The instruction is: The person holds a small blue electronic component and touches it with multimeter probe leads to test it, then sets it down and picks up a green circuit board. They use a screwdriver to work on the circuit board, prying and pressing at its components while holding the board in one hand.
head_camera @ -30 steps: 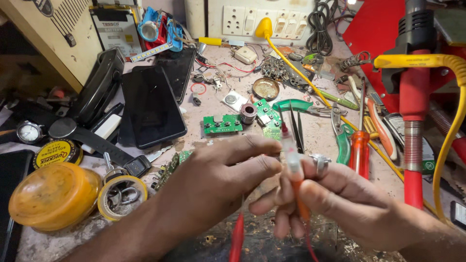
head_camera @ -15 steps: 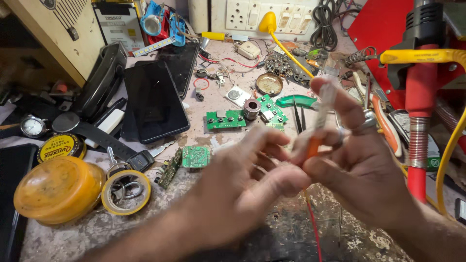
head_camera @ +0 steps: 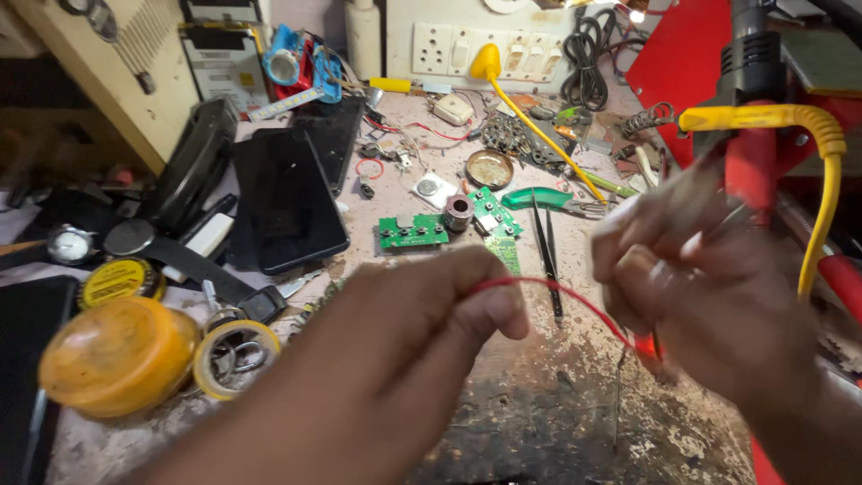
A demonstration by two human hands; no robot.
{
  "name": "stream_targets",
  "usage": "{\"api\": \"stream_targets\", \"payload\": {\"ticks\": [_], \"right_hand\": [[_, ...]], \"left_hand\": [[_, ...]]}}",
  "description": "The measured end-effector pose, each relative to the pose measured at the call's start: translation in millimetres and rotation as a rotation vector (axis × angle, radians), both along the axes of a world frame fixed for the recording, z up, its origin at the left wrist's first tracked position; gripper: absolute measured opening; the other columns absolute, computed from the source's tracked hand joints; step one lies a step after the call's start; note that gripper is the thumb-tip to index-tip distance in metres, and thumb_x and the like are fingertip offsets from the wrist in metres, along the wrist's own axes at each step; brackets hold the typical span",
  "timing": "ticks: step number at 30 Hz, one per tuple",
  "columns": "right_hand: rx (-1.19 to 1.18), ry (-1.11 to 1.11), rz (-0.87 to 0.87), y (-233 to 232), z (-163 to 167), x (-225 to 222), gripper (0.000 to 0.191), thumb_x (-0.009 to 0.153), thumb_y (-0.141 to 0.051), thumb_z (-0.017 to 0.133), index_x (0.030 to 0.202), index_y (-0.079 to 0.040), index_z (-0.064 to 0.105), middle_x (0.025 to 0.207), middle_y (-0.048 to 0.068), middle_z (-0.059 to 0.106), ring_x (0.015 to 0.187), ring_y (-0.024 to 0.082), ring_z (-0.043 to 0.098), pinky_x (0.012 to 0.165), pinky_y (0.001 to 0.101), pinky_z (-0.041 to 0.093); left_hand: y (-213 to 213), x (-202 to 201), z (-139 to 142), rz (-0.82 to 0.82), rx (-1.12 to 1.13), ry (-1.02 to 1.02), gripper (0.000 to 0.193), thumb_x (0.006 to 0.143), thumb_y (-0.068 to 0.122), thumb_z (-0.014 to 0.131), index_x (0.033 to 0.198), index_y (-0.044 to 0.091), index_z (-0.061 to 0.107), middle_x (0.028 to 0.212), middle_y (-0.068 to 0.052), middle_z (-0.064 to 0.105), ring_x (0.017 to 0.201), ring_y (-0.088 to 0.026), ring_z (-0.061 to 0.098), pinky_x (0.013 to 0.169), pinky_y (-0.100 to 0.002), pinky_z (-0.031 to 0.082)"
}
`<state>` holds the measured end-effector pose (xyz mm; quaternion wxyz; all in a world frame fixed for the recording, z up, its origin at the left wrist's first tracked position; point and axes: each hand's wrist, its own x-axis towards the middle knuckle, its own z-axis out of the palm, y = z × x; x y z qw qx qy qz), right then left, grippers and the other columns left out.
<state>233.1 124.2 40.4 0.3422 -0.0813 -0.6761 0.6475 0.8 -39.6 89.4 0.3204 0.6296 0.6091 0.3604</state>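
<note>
Nearest the camera, left hand [head_camera: 422, 350] is pinched shut on a thin red wire [head_camera: 548, 292], thumb and fingertips closed on its end. The wire arcs right, above the bench, to the right hand [head_camera: 709, 296]. That hand is motion-blurred; fingers curl in around the wire's other end, but can't tell how tight the grip is. Both hands hover over the scarred worktop [head_camera: 539, 422], not touching it.

Left of the hands: orange round lid [head_camera: 117, 355], tape roll [head_camera: 235, 357] just beside it, yellow tin [head_camera: 121, 280] behind.

Mid-bench: black tweezers [head_camera: 545, 256], green circuit board [head_camera: 412, 231], small metal cylinder [head_camera: 458, 212], dark phone [head_camera: 285, 202] lying flat.

Right edge: yellow cable [head_camera: 813, 171] looping over a red tool stand [head_camera: 750, 162].

Far back: white socket strip [head_camera: 476, 49] on the wall, yellow-tipped probe [head_camera: 530, 117] leaning out from it.
</note>
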Motion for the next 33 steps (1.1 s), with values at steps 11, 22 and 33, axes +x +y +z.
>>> {"api": "stream_targets", "payload": {"ticks": [11, 22, 33], "right_hand": [[0.314, -0.573, -0.078, -30.2, 10.2, -6.7, 0.038, 0.085, -0.010, 0.086, 0.116, -0.002, 0.066, 0.076, 0.005, 0.079, 0.064, 0.007, 0.061, 0.057, 0.0246, 0.054], [0.243, 0.034, -0.635, 8.0, 25.5, 38.1, 0.035, 0.087, -0.013, 0.081, 0.117, -0.002, 0.066, 0.072, 0.007, 0.074, 0.059, 0.010, 0.056, 0.051, 0.0271, 0.047], [0.232, -0.028, -0.608, 5.7, 31.3, 45.2, 0.034, 0.089, -0.016, 0.079, 0.119, -0.004, 0.068, 0.068, 0.008, 0.072, 0.057, 0.011, 0.056, 0.051, 0.0277, 0.046]], "left_hand": [[16.7, 4.9, -38.7, 0.079, 0.050, 0.703, 0.043, 0.097, 0.016, 0.058, 0.138, 0.009, 0.048, 0.070, -0.012, 0.067, 0.068, -0.037, 0.070, 0.055, -0.054, 0.053], [20.0, -78.1, -18.3, 0.550, 0.416, 0.579, 0.022, 0.101, 0.031, 0.074, 0.093, 0.010, 0.074, 0.058, -0.007, 0.068, 0.045, -0.016, 0.065, 0.046, -0.035, 0.048], [20.2, -122.5, -21.0, 0.563, 1.037, 0.320, 0.022, 0.110, 0.012, 0.073, 0.118, -0.003, 0.059, 0.101, -0.007, 0.068, 0.085, -0.010, 0.066, 0.071, -0.019, 0.053]]}}
